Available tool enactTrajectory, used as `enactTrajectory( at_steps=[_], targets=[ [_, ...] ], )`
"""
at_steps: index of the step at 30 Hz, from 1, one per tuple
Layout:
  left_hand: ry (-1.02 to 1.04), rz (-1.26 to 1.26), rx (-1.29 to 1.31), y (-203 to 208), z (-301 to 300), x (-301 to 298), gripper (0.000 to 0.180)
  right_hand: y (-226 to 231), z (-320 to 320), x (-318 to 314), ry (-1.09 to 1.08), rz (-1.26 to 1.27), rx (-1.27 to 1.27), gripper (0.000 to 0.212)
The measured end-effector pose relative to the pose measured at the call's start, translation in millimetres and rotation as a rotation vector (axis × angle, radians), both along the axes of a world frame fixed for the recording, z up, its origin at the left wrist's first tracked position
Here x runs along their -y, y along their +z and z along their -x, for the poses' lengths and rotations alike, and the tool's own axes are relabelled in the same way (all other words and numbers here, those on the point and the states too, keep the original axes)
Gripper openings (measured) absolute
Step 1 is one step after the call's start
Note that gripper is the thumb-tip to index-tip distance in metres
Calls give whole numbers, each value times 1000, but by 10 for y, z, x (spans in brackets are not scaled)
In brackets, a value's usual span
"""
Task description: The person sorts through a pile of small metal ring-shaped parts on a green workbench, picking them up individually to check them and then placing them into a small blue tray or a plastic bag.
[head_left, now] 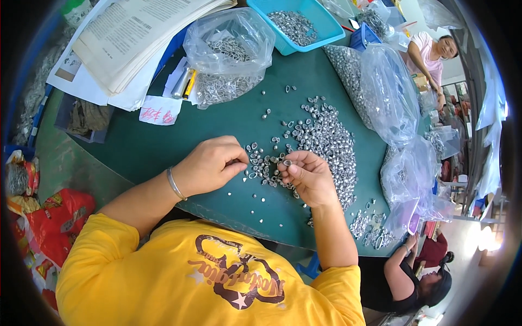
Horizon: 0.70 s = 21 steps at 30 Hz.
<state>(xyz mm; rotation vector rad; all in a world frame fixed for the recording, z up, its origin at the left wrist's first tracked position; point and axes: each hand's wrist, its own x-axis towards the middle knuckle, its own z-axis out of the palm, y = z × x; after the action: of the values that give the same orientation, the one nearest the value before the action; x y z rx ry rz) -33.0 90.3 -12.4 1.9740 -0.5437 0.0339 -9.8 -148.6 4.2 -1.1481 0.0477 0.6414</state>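
My right hand (306, 175) pinches a small silver metal ring (286, 162) between thumb and forefinger, just above the green table (163, 144). My left hand (211, 164) rests curled on the table beside it, fingertips touching several small silver pieces (253, 161); whether it holds one I cannot tell. A large heap of the same silver metal rings (326, 138) lies just beyond both hands. Stray rings are scattered around the heap.
A clear bag of metal parts (228, 54), a blue tray of parts (296, 24), stacked papers (130, 38) and more clear bags (389, 92) crowd the far side. One person stands at the upper right (432, 51); another sits at the lower right (413, 277). Red bags (49, 223) lie at left.
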Motion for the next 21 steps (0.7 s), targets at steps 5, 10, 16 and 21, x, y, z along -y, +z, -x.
enactTrajectory(
  at_steps=[5,10,16,21],
  targets=[
    [5,11,-13,-4,-2,-20,7,62,-32,8,-70,-147,-87,20],
    [50,43,18,-9,-22,-24,7,83,-90,-57,25,421,260,7],
    [91,75,-9,-13,-35,-49,6,53,-55,-345,193,1068,1076,9],
    [98,98,-10,-20,-35,-33,6,92,-68,-175,160,793,718,6]
  ],
)
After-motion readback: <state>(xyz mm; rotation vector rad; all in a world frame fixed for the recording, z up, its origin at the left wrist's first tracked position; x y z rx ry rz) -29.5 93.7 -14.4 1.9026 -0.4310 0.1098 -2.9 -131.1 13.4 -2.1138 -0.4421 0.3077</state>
